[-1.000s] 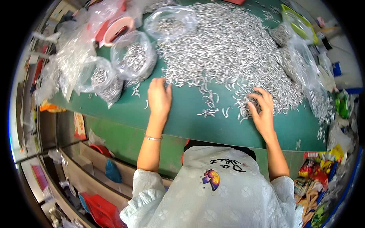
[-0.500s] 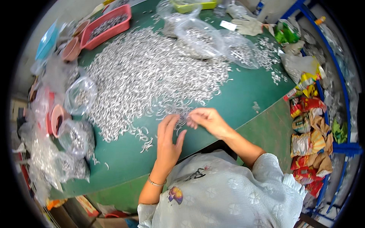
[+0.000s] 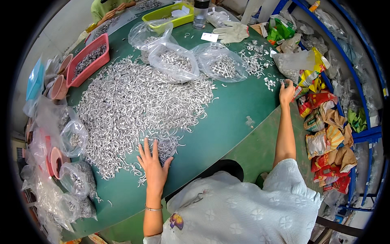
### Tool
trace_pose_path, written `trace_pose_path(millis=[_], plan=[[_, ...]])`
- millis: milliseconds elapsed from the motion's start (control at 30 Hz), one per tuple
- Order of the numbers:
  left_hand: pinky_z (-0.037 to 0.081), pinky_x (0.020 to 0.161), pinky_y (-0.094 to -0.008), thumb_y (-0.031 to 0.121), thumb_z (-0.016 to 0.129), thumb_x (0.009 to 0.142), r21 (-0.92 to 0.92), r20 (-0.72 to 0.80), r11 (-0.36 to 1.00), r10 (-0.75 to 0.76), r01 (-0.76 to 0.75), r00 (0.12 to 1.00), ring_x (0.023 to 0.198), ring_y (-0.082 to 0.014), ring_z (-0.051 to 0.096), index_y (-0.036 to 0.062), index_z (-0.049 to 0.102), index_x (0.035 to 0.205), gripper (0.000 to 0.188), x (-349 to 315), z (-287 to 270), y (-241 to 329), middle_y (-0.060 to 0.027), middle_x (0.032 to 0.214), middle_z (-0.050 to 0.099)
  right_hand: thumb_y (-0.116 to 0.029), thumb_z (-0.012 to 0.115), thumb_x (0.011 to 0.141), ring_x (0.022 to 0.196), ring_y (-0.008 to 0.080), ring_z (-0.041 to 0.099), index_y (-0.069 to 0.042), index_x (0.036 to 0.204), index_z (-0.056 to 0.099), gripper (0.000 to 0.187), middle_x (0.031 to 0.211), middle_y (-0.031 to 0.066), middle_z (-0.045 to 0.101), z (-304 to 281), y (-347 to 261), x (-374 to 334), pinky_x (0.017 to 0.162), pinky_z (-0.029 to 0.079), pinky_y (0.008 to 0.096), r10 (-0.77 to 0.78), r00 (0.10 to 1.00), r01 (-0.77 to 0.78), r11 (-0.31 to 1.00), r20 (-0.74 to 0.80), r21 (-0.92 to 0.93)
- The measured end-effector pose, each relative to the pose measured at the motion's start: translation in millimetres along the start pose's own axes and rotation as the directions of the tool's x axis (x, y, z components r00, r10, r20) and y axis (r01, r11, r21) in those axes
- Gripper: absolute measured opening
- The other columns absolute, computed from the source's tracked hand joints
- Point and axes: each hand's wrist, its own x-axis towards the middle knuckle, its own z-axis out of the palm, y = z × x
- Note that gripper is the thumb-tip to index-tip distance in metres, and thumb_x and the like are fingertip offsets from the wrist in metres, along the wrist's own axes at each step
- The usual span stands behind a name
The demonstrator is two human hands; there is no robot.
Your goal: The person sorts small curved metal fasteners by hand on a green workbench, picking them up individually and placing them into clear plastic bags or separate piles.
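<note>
Blue metal shelving stands right of a green table bearing a heap of curved silver metal pieces; my left grip spreads wide over the heap's near edge, while my curled right grip, contents unclear, has left it for the table's right corner

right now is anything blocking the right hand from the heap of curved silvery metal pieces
Nothing visible: flat green tabletop lies between the right hand and the heap of curved silvery metal pieces.

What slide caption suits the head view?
Left hand at curved silvery pieces, right hand near the edge of a green table.
</note>
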Motion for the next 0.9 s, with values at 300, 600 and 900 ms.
trace_pose_path(millis=[300, 600, 900], plan=[[0.025, 0.111, -0.0562, 0.013, 0.076, 0.075, -0.187, -0.082, 0.973, 0.122, -0.135, 0.989, 0.138, -0.0436, 0.027, 0.0074, 0.045, 0.137, 0.070, -4.4, 6.0, -4.9, -0.0181, 0.147, 0.037, -0.009, 0.066, 0.083, 0.115, 0.0313, 0.052, -0.006, 0.114, 0.062, 0.031, 0.119, 0.0116, 0.062, -21.6, -108.9, -63.5, 0.099, 0.038, 0.0428, -0.448, 0.893, 0.386, 0.813, 0.045, 0.436], [0.039, 0.092, -0.0475, 0.007, 0.070, 0.075, 0.059, -0.127, 0.962, 0.273, -0.268, 0.953, 0.117, -0.0342, 0.045, 0.0124, 0.060, 0.114, 0.040, -0.1, 7.5, -11.4, -0.0085, 0.123, 0.053, -0.033, 0.088, 0.056, 0.137, 0.0437, 0.024, -0.013, 0.141, 0.042, 0.099, 0.149, 0.0163, 0.027, -78.0, -293.6, -221.6, 0.108, 0.025, 0.0554, -0.927, 0.192, 0.530, 0.374, 0.322, 0.761], [0.046, 0.083, -0.0412, 0.001, 0.066, 0.075, 0.027, -0.254, 0.983, 0.184, -0.183, 0.950, 0.102, -0.0334, 0.051, 0.0087, 0.058, 0.114, 0.041, -20.3, 0.4, -46.2, -0.0106, 0.115, 0.055, -0.036, 0.090, 0.050, 0.139, 0.0418, 0.023, -0.014, 0.143, 0.040, 0.108, 0.148, 0.0160, 0.032, -43.8, -303.9, -212.5, 0.110, 0.020, 0.0578, -0.850, 0.308, 0.585, 0.523, 0.427, 0.620]])
